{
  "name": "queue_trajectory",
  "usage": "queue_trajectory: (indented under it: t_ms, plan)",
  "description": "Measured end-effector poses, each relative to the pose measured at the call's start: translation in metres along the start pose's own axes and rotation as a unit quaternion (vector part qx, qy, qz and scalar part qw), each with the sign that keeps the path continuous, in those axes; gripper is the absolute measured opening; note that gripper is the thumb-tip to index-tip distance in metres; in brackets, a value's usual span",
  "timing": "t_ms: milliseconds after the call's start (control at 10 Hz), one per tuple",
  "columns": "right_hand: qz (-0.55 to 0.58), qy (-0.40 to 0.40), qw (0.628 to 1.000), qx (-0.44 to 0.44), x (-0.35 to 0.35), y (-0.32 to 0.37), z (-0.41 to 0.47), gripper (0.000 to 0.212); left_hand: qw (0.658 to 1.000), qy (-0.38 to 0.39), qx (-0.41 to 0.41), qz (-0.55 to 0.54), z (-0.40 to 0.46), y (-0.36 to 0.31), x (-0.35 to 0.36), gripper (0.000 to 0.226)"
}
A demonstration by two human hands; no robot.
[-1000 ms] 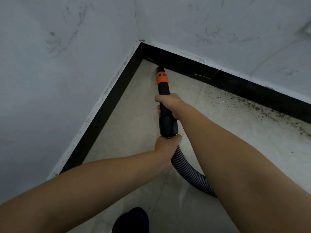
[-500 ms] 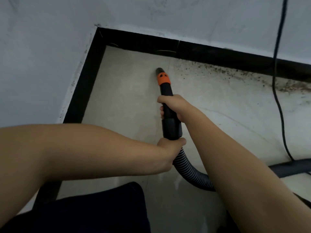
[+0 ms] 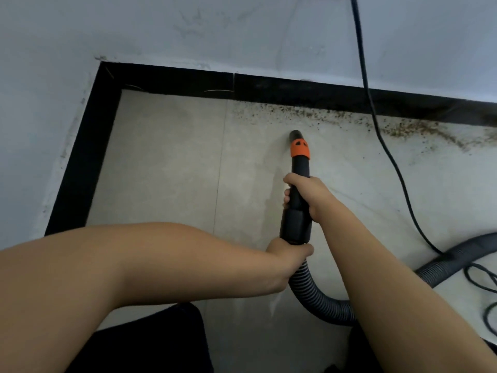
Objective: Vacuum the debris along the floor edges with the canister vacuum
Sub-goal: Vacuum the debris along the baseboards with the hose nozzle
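A black vacuum nozzle with an orange band points at the floor a little short of the far wall. My right hand grips the black tube just behind the band. My left hand grips the cuff where the ribbed grey hose joins the tube. Brown and black debris lies scattered along the black skirting, beyond the nozzle tip and to its right. The canister itself is out of view.
A black power cable hangs down the wall and crosses the debris line to the right of the nozzle. The hose loops back across the floor at right, beside coiled cable. The room corner lies at the left.
The nozzle has moved from the corner rightward along the far wall towards the debris. The view has swung right, bringing the cable and hose loop into sight. Both hands keep their grips.
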State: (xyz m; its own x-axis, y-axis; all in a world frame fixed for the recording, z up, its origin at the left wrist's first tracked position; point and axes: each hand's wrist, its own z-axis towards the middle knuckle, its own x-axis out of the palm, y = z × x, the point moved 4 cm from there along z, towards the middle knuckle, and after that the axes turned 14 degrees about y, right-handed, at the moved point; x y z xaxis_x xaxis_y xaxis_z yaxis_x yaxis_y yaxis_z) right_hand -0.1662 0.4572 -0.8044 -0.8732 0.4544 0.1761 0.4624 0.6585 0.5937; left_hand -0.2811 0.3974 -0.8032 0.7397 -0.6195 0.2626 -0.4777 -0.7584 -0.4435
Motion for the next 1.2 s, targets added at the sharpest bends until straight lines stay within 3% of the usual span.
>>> queue_trajectory:
  t_ms: [200,400,600,800,1200]
  plan:
    - [-0.018,0.004,1.0,-0.013,0.006,0.017,0.016,0.012,0.999,-0.02,-0.01,-0.033,0.012,-0.013,-0.006,0.02]
    - [-0.094,0.088,0.992,0.01,0.059,0.01,0.035,0.013,0.994,-0.071,-0.012,-0.086,0.006,-0.001,-0.035,0.012]
    - [-0.106,0.127,0.986,0.014,0.089,0.015,0.045,0.012,0.994,-0.066,0.026,-0.077,0.002,-0.007,-0.059,0.024]
    - [-0.072,0.098,0.993,0.002,0.077,0.022,0.045,0.012,0.994,-0.084,0.019,-0.06,0.012,-0.013,-0.059,0.024]
    - [0.04,-0.04,0.998,-0.031,0.005,0.03,0.034,0.011,1.0,-0.002,-0.02,0.01,0.026,-0.039,-0.026,0.025]
